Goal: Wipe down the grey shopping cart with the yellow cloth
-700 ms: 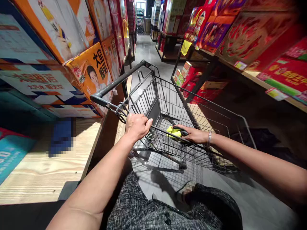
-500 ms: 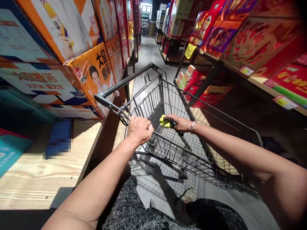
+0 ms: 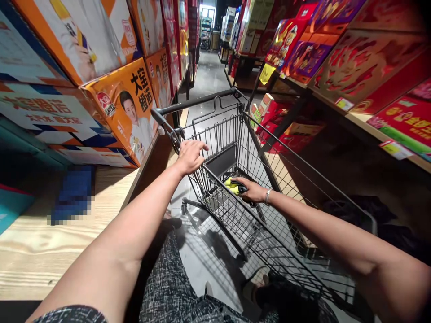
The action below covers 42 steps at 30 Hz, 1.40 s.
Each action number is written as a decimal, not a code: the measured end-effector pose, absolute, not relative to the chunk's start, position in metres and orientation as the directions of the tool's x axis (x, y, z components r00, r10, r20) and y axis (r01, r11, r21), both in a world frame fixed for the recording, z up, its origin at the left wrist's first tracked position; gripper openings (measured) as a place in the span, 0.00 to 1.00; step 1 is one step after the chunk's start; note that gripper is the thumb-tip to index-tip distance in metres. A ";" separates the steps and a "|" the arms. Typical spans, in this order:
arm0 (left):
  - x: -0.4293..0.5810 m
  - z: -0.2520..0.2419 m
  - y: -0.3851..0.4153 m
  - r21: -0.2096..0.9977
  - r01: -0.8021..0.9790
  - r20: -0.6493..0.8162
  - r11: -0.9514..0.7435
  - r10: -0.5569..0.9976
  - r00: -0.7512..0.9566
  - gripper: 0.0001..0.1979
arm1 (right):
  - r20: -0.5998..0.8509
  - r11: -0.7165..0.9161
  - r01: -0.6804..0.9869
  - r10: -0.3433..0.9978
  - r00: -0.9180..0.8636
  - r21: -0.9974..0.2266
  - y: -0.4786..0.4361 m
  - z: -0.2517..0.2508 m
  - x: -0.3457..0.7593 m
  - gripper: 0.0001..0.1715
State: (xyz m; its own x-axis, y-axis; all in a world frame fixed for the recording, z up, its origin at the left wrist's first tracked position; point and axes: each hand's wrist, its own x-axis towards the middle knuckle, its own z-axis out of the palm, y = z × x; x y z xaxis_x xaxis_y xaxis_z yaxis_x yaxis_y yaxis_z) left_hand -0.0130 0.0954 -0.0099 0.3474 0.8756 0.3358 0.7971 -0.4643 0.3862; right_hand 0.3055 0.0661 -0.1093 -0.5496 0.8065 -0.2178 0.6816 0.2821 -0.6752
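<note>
Yellow-blk cloth (image 3: 232, 185) is held bunched in R hand (image 3: 252, 190), over cart (image 3: 222, 160) basket, lower in view vs 0.5 s ago. L hand (image 3: 190, 157) is laid on near rim (image 3: 217, 178), fingers loosened, partly spread; prev. curled. Cart's been turned, handle (image 3: 195, 104) shifted R.

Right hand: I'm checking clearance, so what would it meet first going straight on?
With the yellow item leading, probably the cart's wire frame beside the dark panel; depth is unclear.

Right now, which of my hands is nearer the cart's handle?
Left. Your left hand is at the near rim, close to the handle; your right hand is farther off, over the basket, its grip on a yellow item.
</note>
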 end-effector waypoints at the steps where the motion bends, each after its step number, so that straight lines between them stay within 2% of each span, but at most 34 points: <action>1: -0.011 -0.011 0.103 0.388 0.813 0.344 -0.434 0.887 0.309 0.26 | -0.201 0.296 0.701 0.822 -0.533 -0.649 0.078 -0.109 0.301 0.38; 4: 0.003 -0.011 0.115 0.413 0.859 0.300 -0.302 0.936 0.185 0.39 | -0.098 0.342 0.772 0.883 -0.459 -0.536 0.118 -0.098 0.283 0.39; 8: 0.024 -0.007 0.109 0.433 0.881 0.084 -0.190 0.982 0.171 0.52 | 0.247 0.455 0.810 0.889 -0.386 -0.370 0.178 -0.061 0.253 0.52; 10: 0.031 -0.007 0.103 0.434 0.887 0.019 -0.155 0.986 0.163 0.54 | 0.401 0.503 0.815 0.836 -0.375 -0.286 0.207 -0.043 0.236 0.54; 12: 0.036 -0.010 0.099 0.459 0.883 0.001 -0.097 0.994 0.109 0.50 | 0.471 0.507 0.834 0.803 -0.365 -0.218 0.231 -0.033 0.222 0.50; 14: 0.038 -0.014 0.099 0.501 0.864 0.005 -0.046 0.999 0.051 0.46 | 0.463 0.483 0.857 0.811 -0.359 -0.181 0.246 -0.038 0.215 0.42; 16: 0.039 -0.020 0.102 0.539 0.842 0.019 -0.028 1.000 0.022 0.44 | 0.385 0.464 0.871 0.842 -0.378 -0.158 0.247 -0.061 0.217 0.37; 18: 0.039 -0.025 0.108 0.563 0.826 0.036 -0.034 0.999 0.016 0.43 | 0.241 0.467 0.876 0.870 -0.430 -0.121 0.230 -0.100 0.228 0.35; 20: 0.038 -0.030 0.114 0.578 0.815 0.049 -0.039 0.999 0.013 0.42 | 0.036 0.495 0.864 0.869 -0.494 -0.087 0.201 -0.147 0.245 0.32; 23: 0.035 -0.038 0.120 0.606 0.794 0.077 -0.057 0.997 0.013 0.42 | -0.109 0.521 0.847 0.841 -0.530 -0.102 0.158 -0.205 0.275 0.19; 26: 0.033 -0.047 0.123 0.644 0.756 0.142 -0.118 0.989 0.034 0.43 | -0.105 0.481 0.872 0.866 -0.489 -0.094 0.153 -0.219 0.297 0.23; 28: 0.031 -0.053 0.124 0.662 0.736 0.169 -0.145 0.985 0.042 0.43 | -0.009 0.455 0.883 0.888 -0.459 -0.114 0.175 -0.199 0.305 0.28; 31: 0.030 -0.061 0.126 0.685 0.704 0.217 -0.187 0.975 0.047 0.43 | 0.260 0.392 0.897 0.906 -0.336 -0.207 0.229 -0.141 0.312 0.31; 34: 0.029 -0.065 0.128 0.689 0.686 0.264 -0.233 0.963 0.062 0.43 | 0.484 0.334 0.896 0.860 -0.162 -0.294 0.278 -0.090 0.319 0.30; 36: 0.029 -0.065 0.129 0.680 0.693 0.263 -0.239 0.962 0.074 0.43 | 0.547 0.310 0.884 0.834 -0.076 -0.349 0.295 -0.080 0.323 0.29; 39: 0.030 -0.063 0.128 0.674 0.700 0.249 -0.235 0.965 0.084 0.43 | 0.503 0.276 0.881 0.863 -0.052 -0.383 0.285 -0.111 0.326 0.30; 42: 0.031 -0.063 0.128 0.678 0.692 0.254 -0.246 0.963 0.093 0.43 | 0.356 0.218 0.895 0.932 -0.073 -0.388 0.242 -0.176 0.329 0.30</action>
State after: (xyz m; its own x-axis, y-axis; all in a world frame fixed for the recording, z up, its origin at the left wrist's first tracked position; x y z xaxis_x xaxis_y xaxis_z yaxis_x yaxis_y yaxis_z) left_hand 0.0309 0.1282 -0.0627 0.0931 0.9627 0.2539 0.6923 -0.2459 0.6785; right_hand 0.3291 0.2418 -0.1759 -0.0727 0.9316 0.3562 0.8955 0.2182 -0.3879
